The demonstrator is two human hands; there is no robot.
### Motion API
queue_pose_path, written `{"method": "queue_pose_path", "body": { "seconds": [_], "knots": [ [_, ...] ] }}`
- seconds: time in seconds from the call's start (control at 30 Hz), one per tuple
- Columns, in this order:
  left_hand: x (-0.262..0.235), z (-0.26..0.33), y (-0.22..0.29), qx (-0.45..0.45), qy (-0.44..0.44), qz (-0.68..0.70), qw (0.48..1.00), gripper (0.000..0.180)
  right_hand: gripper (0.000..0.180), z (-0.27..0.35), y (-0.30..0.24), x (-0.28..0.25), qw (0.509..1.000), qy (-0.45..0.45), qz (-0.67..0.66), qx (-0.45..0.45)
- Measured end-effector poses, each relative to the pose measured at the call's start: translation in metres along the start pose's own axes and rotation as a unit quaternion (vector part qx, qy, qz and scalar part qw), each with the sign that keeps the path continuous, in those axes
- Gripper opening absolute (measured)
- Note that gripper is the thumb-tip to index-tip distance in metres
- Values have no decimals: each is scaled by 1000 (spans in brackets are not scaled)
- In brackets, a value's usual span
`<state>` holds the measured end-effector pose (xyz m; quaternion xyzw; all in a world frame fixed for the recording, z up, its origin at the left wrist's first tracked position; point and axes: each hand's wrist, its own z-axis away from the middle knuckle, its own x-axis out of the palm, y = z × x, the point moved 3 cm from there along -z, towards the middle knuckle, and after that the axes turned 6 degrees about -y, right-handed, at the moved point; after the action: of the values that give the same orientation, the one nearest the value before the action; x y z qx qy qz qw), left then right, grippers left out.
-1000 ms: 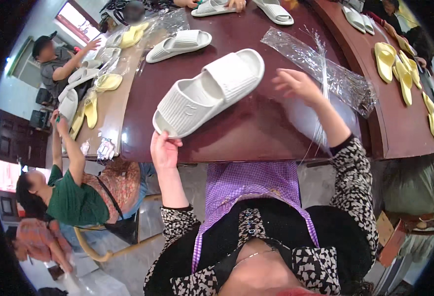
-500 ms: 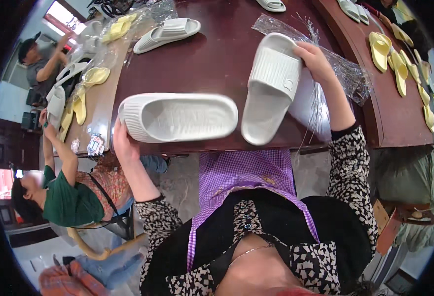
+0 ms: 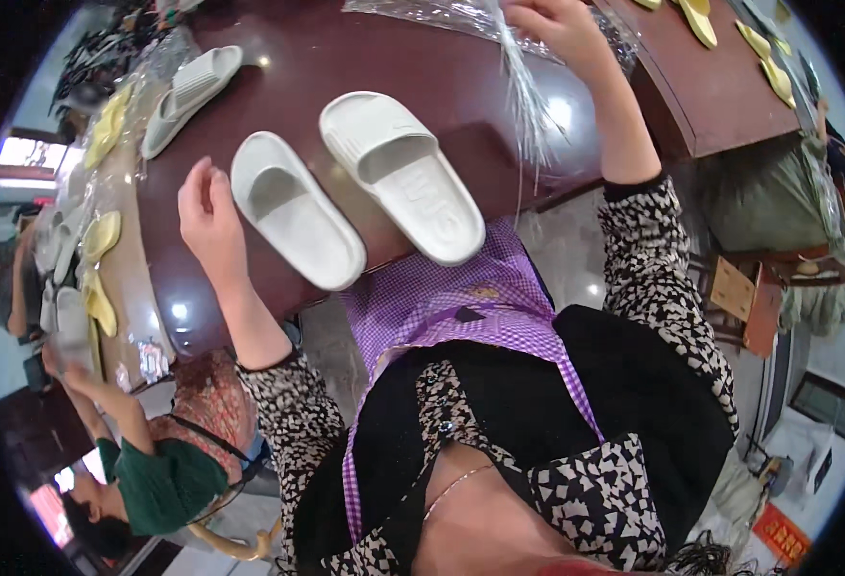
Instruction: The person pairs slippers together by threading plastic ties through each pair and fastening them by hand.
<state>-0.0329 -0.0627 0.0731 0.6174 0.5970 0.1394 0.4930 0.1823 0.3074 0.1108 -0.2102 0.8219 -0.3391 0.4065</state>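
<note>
Two pale grey-white slide slippers lie side by side on the dark red table, toes away from me. The left slipper is nearest my left hand; the right slipper reaches over the table's near edge. My left hand hovers beside the left slipper, fingers loosely bent and a little apart, holding nothing. At the far right my right hand has its fingers bent together beside a bundle of thin silvery strips. Whether it pinches a strip is too small to tell.
Another grey-white slipper pair stands at the far left. Clear plastic wrap lies at the back. Yellow slippers rest on the left table, where a person in green works. More yellow slippers are on the right table.
Both hands have let go of the slippers, which now lie angled side by side on the table. My right hand has moved to the strips. The view has shifted.
</note>
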Motion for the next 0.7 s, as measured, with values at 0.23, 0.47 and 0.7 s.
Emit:
{"method": "queue_pose_path", "body": {
  "seconds": [0.23, 0.47, 0.7],
  "knots": [
    [127, 114, 99, 305, -234, -14, 923, 14, 25, 91, 79, -2, 990, -3, 34, 137],
    [200, 154, 130, 376, -357, -178, 837, 21, 29, 60, 98, 12, 974, 57, 141, 167],
    [214, 155, 124, 366, -340, -275, 822, 8, 36, 24, 102, 31, 904, -12, 325, 277]
  ]
}}
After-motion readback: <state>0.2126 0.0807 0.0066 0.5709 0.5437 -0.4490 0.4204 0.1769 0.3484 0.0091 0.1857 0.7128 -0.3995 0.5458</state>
